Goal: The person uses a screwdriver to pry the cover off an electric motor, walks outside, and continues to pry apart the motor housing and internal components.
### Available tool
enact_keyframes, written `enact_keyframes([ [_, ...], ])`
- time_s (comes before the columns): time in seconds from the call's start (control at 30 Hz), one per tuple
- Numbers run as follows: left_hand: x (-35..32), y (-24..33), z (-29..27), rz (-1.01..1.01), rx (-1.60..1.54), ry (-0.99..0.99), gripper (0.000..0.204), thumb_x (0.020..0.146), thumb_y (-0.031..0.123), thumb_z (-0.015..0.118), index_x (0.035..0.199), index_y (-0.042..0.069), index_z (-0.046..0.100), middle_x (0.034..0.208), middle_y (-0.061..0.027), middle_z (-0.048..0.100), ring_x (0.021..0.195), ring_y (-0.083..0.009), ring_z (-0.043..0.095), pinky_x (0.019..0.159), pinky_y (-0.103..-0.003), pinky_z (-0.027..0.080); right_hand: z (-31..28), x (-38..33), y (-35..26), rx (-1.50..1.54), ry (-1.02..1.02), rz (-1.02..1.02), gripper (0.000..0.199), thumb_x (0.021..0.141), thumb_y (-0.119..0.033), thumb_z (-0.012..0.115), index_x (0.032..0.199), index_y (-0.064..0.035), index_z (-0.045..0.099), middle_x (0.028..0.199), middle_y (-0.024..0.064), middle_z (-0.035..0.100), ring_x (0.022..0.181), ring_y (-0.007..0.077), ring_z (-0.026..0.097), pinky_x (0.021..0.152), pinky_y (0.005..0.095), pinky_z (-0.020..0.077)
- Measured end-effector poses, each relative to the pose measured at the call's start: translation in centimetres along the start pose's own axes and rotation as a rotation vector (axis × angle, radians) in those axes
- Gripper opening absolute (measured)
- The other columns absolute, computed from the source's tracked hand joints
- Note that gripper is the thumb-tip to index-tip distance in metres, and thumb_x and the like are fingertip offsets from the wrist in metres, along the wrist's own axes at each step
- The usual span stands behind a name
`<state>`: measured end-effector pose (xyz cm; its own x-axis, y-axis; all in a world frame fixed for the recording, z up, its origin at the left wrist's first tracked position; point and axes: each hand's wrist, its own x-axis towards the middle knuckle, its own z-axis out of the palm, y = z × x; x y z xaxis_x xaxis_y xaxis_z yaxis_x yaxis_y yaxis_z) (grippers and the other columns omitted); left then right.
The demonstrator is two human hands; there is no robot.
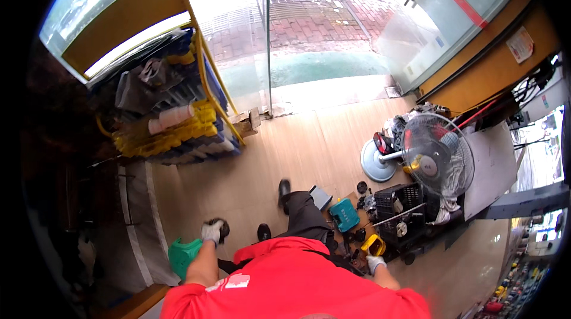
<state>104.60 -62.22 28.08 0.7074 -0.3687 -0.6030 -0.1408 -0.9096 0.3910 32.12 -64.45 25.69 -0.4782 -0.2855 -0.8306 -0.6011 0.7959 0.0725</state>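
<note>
My left hand (211,231), in a whitish work glove, is out to the left and closed on the edge of a dark round object (224,231) whose kind I cannot make out. Just behind that forearm stands a green plastic piece (183,255), partly covered by the arm. On the right, my gloved right hand (375,264) grips the lower end of a yellow tool with a loop-shaped handle (373,244). Small dark parts lie beside it. A teal plastic case (344,215) rests on the floor in front of my right hand, next to a grey flat tray (320,198).
A light blue standing fan (428,161) and a black plastic crate (399,203) with metal parts are at the right. A yellow-framed rack (208,90) stands at the left. Far ahead, glass doors (269,39) open onto red paving (315,10).
</note>
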Motion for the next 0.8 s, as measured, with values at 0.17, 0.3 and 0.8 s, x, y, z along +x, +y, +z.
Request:
enact_keyframes([
  [0.17,5.9,27.9,8.8,0.244,0.153,-0.052,0.082,0.066,0.053,0.085,0.124,-0.002,0.066,0.116,-0.0259,0.073,0.105,-0.0375,0.073,0.092,-0.046,0.059,-0.6,8.8,-7.7,0.316,-0.201,0.064,0.068,0.089,-0.048,0.075,0.131,0.0050,0.065,0.120,0.0197,0.072,0.111,0.0312,0.067,0.094,0.0442,0.0528],
  [0.3,9.0,46.3,15.7,0.185,0.156,-0.315,0.089,0.065,0.054,0.088,0.129,-0.002,0.061,0.117,-0.0244,0.072,0.100,-0.0350,0.075,0.079,-0.045,0.063,-8.8,15.9,-18.3,-0.246,-0.011,-0.349,0.048,0.094,-0.038,0.068,0.121,0.0022,0.069,0.115,0.0223,0.073,0.109,0.0352,0.068,0.095,0.0443,0.0517],
  [0.8,25.7,91.9,30.4,0.242,-0.027,-0.261,0.083,0.068,0.055,0.084,0.121,-0.007,0.067,0.112,-0.0292,0.073,0.105,-0.0390,0.074,0.090,-0.044,0.060,-41.5,24.9,-62.0,0.619,0.098,-0.409,0.035,0.094,-0.035,0.071,0.111,-0.0046,0.069,0.082,0.0088,0.066,0.070,0.0219,0.065,0.062,0.0395,0.0511],
])
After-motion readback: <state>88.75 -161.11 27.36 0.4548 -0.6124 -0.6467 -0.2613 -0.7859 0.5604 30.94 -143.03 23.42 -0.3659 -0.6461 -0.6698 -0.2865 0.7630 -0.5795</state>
